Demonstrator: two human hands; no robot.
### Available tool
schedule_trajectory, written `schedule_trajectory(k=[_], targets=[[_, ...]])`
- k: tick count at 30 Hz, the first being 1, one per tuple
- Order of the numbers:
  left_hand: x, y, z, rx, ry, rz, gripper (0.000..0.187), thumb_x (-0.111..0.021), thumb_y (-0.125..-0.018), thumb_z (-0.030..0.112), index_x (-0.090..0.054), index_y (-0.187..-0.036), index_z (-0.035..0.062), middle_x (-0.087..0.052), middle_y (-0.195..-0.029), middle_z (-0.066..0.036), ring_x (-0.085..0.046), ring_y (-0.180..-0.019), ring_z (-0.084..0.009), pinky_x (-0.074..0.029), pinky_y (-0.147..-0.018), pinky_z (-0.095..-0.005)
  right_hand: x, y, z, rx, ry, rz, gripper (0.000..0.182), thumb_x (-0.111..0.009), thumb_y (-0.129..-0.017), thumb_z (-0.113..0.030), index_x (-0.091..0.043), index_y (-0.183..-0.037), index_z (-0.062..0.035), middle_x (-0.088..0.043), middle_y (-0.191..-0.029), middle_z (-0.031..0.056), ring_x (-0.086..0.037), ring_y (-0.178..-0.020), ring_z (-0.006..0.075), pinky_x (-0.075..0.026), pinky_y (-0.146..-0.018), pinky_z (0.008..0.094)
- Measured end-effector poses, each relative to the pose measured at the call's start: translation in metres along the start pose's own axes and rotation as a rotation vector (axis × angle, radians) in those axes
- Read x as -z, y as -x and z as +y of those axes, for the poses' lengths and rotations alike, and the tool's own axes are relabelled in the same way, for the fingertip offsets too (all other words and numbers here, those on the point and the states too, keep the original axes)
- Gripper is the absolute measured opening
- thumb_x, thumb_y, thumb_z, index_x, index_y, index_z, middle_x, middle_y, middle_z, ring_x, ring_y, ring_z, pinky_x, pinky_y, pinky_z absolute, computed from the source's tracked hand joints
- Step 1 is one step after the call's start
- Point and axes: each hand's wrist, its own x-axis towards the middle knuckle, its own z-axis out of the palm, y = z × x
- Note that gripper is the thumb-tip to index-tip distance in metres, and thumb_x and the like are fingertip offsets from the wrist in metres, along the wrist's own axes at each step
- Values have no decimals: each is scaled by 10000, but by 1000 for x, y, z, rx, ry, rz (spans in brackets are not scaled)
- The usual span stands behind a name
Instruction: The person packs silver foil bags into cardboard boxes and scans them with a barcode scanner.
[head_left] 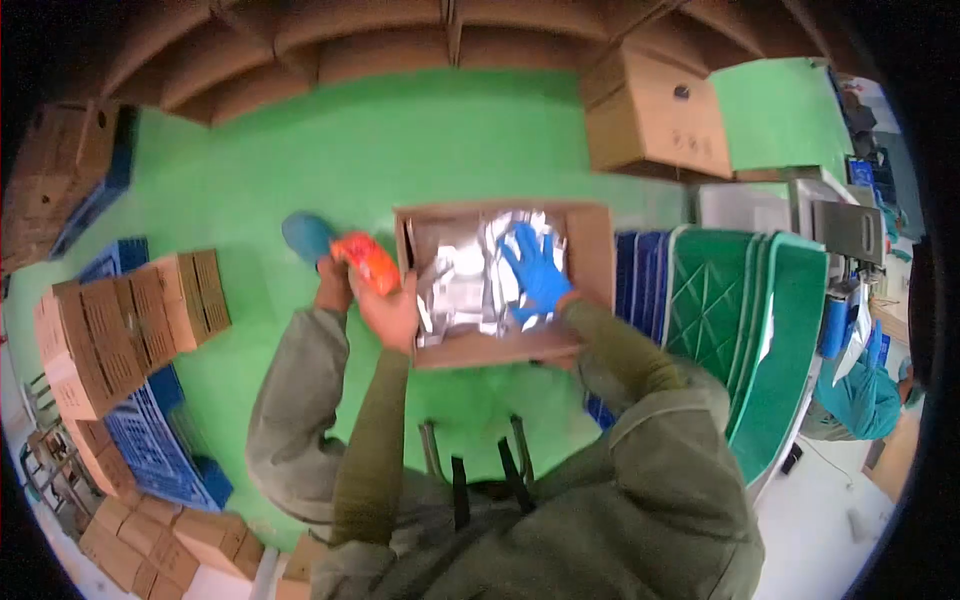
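An open cardboard box (590,237) sits in front of me, with shiny silver foil packages (455,275) lying inside. My right hand (535,272) wears a blue glove; its fingers are spread flat over the foil on the box's right side. Just outside the box's left wall, my bare left hand (388,312) grips an orange-red object (368,262). Glare and blur hide exactly what kind of thing it is. The near part of the foil packages runs up against the box walls.
Green quilted panels (710,295) stand to the right. Stacked cartons (130,320) rest on blue pallets (150,440) at left. A tall carton (665,115) stands beyond the box, before a row of brown compartments (370,50). A person in teal (860,400) is far right.
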Motion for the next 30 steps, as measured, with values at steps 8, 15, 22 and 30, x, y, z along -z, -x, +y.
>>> schedule_trajectory(k=[8,15,22,30], targets=[[-6,-20,6,100,-4,-3,696,-826,-723,116,-505,-1308,-81,-631,-1181,-225,-639,-1098,-363,-488,-966,-422,-20,-77,-90,304,-47,64,1290,-847,-609,-644,-249,-1608,-90,-189,-1642,270,-157,-1533,462,-137,-1219,637],[32,54,-29,164,19,59,820,-808,-798,102,-365,-1455,-111,-560,-1337,-186,-565,-1207,-248,-467,-1033,-370,63,-13,-98,141,-436,659,869,-862,-764,-431,-486,-1453,-59,-408,-1522,274,-357,-1441,449,-298,-1197,531],[48,123,-23,210,36,-27,839,-836,-834,294,-406,-1409,-140,-555,-1353,-259,-558,-1240,-335,-413,-1080,-418,72,50,-20,-793,-510,109,1012,-732,-793,-623,-372,-1492,13,-344,-1539,322,-338,-1425,505,-427,-1052,595],[71,169,39,298,78,-368,657,-609,-1029,321,-374,-1409,-161,-527,-1371,-322,-530,-1277,-414,-389,-1092,-480,-32,43,-56,-512,42,-133,1338,-786,-667,-707,-128,-1615,-30,-83,-1609,397,-137,-1461,623,-306,-1114,701]])
